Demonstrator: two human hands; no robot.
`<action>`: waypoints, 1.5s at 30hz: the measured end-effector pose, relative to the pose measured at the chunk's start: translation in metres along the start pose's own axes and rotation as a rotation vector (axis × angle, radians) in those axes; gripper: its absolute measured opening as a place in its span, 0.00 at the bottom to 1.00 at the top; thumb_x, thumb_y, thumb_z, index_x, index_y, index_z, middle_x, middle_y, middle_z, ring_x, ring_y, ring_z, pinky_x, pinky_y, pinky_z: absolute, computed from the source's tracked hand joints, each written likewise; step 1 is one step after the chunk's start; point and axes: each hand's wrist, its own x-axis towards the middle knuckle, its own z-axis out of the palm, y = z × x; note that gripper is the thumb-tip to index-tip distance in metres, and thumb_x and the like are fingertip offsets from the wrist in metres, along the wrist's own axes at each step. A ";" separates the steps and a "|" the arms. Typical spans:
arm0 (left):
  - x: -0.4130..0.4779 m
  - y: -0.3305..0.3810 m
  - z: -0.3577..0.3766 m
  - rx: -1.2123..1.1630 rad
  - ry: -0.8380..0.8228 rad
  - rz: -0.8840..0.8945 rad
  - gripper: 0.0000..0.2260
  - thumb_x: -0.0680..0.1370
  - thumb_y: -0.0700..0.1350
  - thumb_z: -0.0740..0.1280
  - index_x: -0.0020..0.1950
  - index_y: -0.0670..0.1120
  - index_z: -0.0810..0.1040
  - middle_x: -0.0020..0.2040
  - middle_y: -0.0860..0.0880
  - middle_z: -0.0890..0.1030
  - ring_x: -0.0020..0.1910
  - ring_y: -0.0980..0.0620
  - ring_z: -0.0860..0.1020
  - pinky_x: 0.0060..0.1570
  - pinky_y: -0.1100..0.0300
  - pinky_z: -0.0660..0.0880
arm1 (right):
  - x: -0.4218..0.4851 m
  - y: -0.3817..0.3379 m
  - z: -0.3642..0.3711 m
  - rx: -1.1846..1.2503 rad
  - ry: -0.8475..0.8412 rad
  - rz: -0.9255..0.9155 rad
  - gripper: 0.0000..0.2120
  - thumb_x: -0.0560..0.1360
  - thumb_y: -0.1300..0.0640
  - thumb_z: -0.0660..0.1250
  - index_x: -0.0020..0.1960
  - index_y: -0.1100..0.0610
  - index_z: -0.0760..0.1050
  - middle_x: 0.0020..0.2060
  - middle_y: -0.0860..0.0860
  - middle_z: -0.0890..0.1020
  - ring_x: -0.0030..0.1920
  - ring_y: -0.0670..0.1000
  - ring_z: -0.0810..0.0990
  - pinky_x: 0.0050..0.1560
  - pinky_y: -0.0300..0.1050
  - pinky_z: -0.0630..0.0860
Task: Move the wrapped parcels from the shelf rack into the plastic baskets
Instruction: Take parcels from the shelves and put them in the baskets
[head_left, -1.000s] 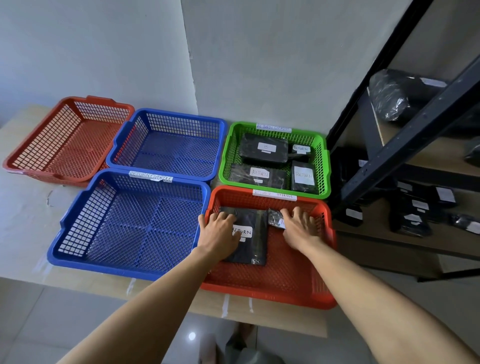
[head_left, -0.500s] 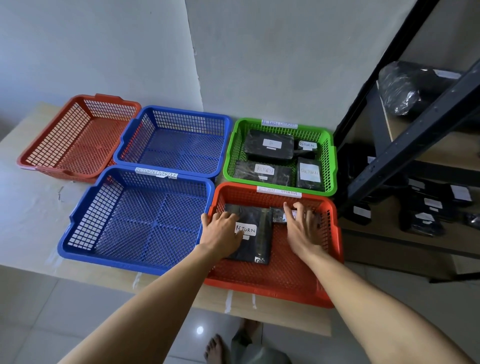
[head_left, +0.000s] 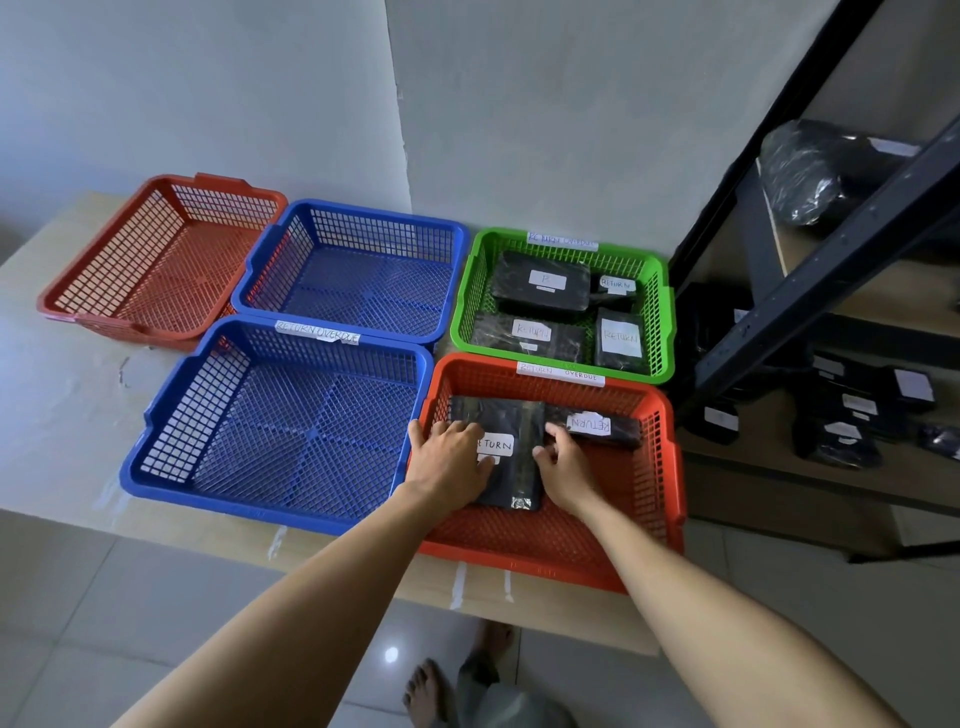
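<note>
Your two hands worked inside the near red basket on the counter, where two wrapped parcels lay. The flat parcel, sheathed in glossy black film and labelled RETURN, looked light, thin and somewhat limp. It was likely slick to the touch and best taken by its long edges rather than the label. The small parcel just beside it seemed firmer and easy to pinch across its narrow width. Your left hand rested spread and flat on the flat parcel, gripping nothing. Your right hand had its fingers bent where the two parcels met, touching them; whether it pinched either could not be told. Four parcels filled the green basket, and more waited on the shelf rack.
</note>
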 end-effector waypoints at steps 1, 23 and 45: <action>0.000 -0.001 0.000 0.000 0.003 0.004 0.16 0.78 0.55 0.61 0.63 0.50 0.72 0.61 0.52 0.76 0.64 0.47 0.70 0.69 0.39 0.52 | 0.002 0.001 -0.002 -0.055 0.018 -0.018 0.20 0.80 0.58 0.60 0.71 0.59 0.68 0.64 0.59 0.76 0.63 0.57 0.75 0.62 0.47 0.69; 0.020 -0.002 -0.007 0.015 -0.018 0.046 0.19 0.78 0.57 0.60 0.67 0.51 0.70 0.64 0.51 0.75 0.67 0.47 0.68 0.70 0.37 0.48 | 0.008 0.004 -0.047 -0.522 0.026 0.175 0.31 0.71 0.49 0.71 0.67 0.53 0.59 0.65 0.61 0.64 0.65 0.64 0.68 0.63 0.58 0.69; -0.006 -0.017 -0.008 -0.083 0.075 0.042 0.10 0.78 0.53 0.61 0.53 0.49 0.72 0.55 0.51 0.77 0.58 0.47 0.73 0.65 0.44 0.59 | -0.021 -0.002 -0.007 -0.892 -0.154 -0.339 0.48 0.60 0.27 0.71 0.73 0.44 0.58 0.77 0.55 0.49 0.76 0.61 0.44 0.73 0.63 0.45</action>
